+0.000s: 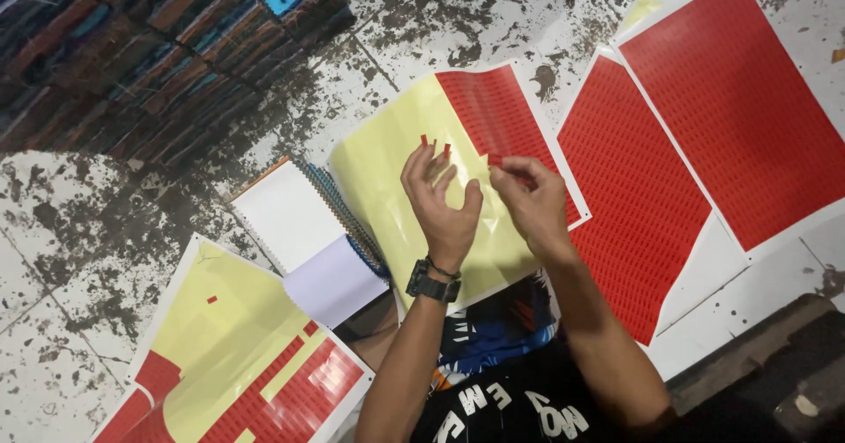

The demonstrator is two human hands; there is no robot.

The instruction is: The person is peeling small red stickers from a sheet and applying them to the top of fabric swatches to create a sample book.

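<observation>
small red stickers (435, 147) sit stuck on the fingertips of the left hand (443, 205), raised just above the half-peeled sticker sheet (414, 144); they look tiny, thin, near weightless & tacky, prob best taken by an edge w/ a nail or fingertip, and likely to curl or stick to skin if pinched flat. each is a short red rectangle, glossy, same as the grid of rows left on the sheet's upper right part; the rest of that sheet is bare pale yellow backing. left hand is spread open, fingers up, carrying the stickers on its tips, black watch on the wrist. right hand (528, 198) is pinched narrow, thumb & forefinger closed on what looks like another red bit beside the red area. around: spiral notebooks (304, 223) to the left, another part-peeled sheet (238, 355) lower left, full red sheets (695, 117) to the right, all on a stained white floor (79, 258), stacked cloth (150, 47) upper left.
</observation>
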